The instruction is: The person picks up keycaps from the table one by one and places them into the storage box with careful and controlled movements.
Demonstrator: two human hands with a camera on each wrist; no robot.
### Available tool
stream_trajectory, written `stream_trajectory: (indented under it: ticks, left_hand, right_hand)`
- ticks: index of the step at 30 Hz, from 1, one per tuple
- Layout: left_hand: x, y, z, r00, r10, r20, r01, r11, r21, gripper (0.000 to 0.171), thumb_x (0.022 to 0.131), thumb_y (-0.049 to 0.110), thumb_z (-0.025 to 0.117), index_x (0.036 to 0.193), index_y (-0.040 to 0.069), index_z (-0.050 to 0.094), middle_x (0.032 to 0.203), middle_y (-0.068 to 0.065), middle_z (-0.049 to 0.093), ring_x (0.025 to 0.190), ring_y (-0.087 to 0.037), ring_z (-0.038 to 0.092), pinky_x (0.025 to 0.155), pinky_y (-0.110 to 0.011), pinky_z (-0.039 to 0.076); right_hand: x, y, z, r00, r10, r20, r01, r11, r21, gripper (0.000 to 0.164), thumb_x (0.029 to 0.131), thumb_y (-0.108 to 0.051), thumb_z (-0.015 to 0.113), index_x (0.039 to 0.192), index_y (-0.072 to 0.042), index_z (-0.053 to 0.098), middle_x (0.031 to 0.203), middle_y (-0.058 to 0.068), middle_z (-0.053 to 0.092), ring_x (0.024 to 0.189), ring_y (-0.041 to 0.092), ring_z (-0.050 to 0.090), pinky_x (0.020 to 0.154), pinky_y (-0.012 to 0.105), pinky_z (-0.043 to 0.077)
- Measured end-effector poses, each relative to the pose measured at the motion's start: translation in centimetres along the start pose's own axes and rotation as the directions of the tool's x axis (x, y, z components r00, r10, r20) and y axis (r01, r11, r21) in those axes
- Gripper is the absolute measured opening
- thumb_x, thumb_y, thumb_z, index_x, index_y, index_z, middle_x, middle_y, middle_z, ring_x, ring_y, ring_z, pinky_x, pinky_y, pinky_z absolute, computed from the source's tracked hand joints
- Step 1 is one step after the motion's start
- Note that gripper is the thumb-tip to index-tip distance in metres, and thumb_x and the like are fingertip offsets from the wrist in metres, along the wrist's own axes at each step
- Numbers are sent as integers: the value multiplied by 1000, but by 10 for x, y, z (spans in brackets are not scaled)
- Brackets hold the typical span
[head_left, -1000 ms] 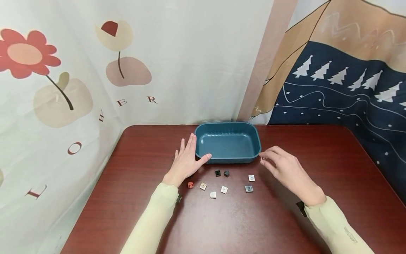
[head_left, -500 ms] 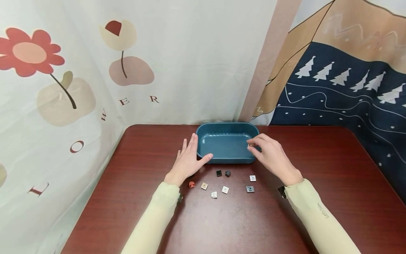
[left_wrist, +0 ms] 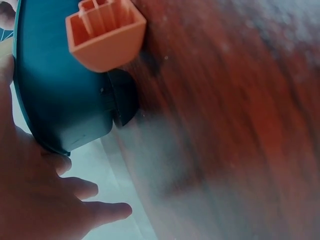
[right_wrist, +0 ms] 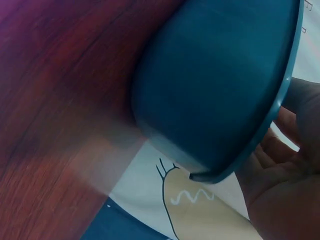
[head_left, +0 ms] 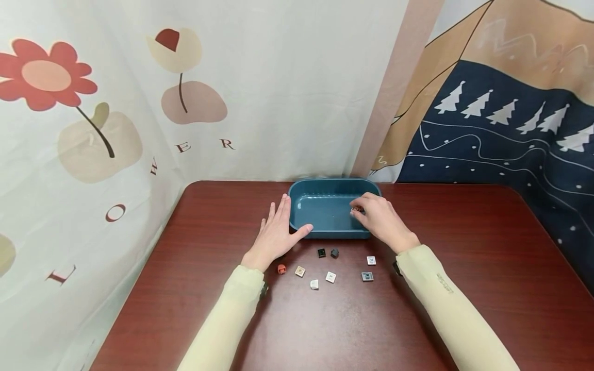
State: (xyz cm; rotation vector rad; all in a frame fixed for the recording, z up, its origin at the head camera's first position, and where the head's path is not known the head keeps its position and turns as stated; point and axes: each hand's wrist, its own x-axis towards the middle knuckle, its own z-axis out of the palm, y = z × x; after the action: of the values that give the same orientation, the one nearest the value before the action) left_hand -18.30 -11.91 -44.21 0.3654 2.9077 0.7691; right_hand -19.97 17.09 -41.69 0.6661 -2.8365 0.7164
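Observation:
My right hand [head_left: 380, 216] pinches a small brownish keycap [head_left: 356, 209] between thumb and fingers, over the right part of a blue plastic basin [head_left: 334, 235]. In the right wrist view the basin's wall [right_wrist: 210, 90] hides what those fingertips hold. My left hand [head_left: 274, 237] lies with fingers spread against the basin's left side, thumb along the front rim. Close to the left wrist is an orange-red keycap [head_left: 281, 269], its hollow underside showing in the left wrist view. A dark keycap [left_wrist: 122, 97] appears there too, beside the basin's wall.
In front of the basin lie several loose keycaps: a black keycap [head_left: 322, 253], a dark grey one, a beige keycap [head_left: 300, 271], a blue-grey keycap [head_left: 367, 276] and a few white ones. They sit on a reddish-brown table [head_left: 209, 309]. A printed curtain [head_left: 278, 93] hangs behind.
My right hand has moved left from beside the basin's right front corner to over its inside, carrying the pinched keycap. The left hand stays at the basin's left side.

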Motion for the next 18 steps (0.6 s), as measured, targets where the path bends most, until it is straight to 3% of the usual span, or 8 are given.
stream_trajectory:
  ticks: [9, 18]
  left_hand:
    - [-1, 1, 0, 1000, -4, 8, 4, 1000, -4, 107, 94, 78, 47, 167, 13, 2, 174, 0, -2, 159, -37, 3, 122, -66, 13]
    - [-1, 1, -1, 1000, -6, 6, 6, 1000, 0, 107, 95, 76, 48, 167, 12, 2, 174, -1, -1, 159, -37, 3, 122, -66, 13]
  right_hand:
    - [11, 1, 4, 987, 76, 142, -72, 997, -33, 24, 96, -9, 75, 117, 1, 75, 109, 15, 73, 97, 28, 64, 90, 46, 57]
    - [14, 4, 6, 977, 103, 187, -99, 995, -33, 33, 95, -15, 77, 124, 2, 72, 112, 16, 74, 96, 27, 68, 90, 47, 58]
